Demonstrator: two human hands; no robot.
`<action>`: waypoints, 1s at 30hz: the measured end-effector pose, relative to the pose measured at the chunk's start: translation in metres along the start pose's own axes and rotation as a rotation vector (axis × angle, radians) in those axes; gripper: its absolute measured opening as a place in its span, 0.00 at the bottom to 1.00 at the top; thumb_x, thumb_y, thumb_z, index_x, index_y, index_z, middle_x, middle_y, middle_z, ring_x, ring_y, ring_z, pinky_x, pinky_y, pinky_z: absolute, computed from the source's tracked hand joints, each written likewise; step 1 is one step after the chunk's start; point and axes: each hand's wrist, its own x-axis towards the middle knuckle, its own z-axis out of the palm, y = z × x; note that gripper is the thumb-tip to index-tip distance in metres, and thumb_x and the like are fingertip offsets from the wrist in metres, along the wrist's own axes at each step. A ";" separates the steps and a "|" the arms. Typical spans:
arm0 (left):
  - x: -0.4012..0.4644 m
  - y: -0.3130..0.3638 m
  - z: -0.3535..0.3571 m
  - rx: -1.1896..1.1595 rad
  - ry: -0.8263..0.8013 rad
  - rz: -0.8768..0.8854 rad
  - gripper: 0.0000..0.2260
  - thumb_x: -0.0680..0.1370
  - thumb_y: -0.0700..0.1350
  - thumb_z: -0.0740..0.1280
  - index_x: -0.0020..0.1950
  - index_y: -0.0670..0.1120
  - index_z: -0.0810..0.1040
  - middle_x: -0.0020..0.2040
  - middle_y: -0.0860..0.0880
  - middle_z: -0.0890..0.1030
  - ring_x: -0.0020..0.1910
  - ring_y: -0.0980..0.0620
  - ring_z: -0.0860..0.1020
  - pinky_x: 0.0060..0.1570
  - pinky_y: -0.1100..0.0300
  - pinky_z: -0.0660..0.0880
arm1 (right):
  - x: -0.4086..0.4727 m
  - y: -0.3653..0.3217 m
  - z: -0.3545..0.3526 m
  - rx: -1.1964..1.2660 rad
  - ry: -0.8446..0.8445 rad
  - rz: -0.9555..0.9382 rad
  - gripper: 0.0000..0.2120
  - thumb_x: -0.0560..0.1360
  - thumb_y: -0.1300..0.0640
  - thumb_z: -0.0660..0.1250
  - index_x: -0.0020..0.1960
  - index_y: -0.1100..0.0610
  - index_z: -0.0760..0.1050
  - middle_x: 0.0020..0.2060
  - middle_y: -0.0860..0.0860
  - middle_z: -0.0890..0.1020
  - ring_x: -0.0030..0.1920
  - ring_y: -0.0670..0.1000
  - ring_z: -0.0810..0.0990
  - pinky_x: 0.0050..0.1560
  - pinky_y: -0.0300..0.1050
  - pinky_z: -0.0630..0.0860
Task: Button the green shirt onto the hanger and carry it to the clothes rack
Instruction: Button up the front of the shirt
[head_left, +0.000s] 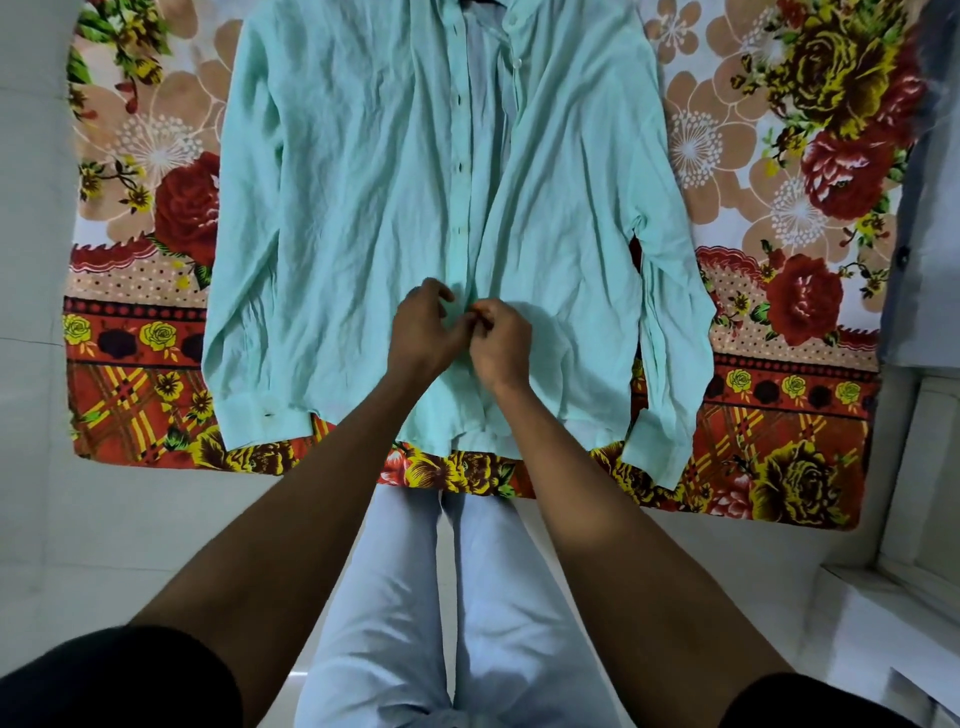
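Note:
The pale green shirt (363, 182) lies flat, front up, on a floral bedsheet (145, 322), sleeves down both sides. Its placket is closed in the lower middle and gapes open toward the collar. A dark hanger tip (483, 3) shows at the collar, at the top edge. My left hand (423, 327) and my right hand (501, 345) meet on the lower placket. Both pinch the cloth edges there with curled fingers, touching each other. The button under the fingertips is hidden.
The bed's near edge runs just in front of my legs, in light trousers (447, 597). A grey-blue garment (924, 218) lies at the bed's right edge. White floor lies on the left, white ledges (893, 613) at the lower right.

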 end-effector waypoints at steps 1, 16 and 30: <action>0.006 0.004 0.003 0.026 -0.014 -0.016 0.19 0.74 0.51 0.75 0.58 0.43 0.76 0.47 0.49 0.78 0.42 0.52 0.76 0.41 0.58 0.71 | 0.005 -0.002 0.002 -0.005 -0.017 0.012 0.10 0.76 0.67 0.65 0.52 0.62 0.83 0.46 0.57 0.86 0.47 0.55 0.84 0.51 0.47 0.79; 0.017 -0.033 -0.017 -0.429 0.015 -0.280 0.19 0.76 0.52 0.71 0.36 0.37 0.77 0.30 0.45 0.72 0.32 0.49 0.70 0.38 0.53 0.70 | 0.013 0.002 0.006 0.089 0.153 0.097 0.04 0.76 0.66 0.71 0.48 0.60 0.83 0.43 0.54 0.87 0.44 0.51 0.85 0.49 0.49 0.82; 0.008 -0.007 -0.017 -0.611 0.002 -0.235 0.06 0.78 0.41 0.73 0.51 0.40 0.87 0.44 0.47 0.87 0.45 0.55 0.84 0.50 0.59 0.80 | 0.011 -0.028 0.014 0.340 0.091 0.192 0.05 0.77 0.58 0.71 0.49 0.58 0.84 0.44 0.50 0.86 0.47 0.49 0.83 0.54 0.48 0.81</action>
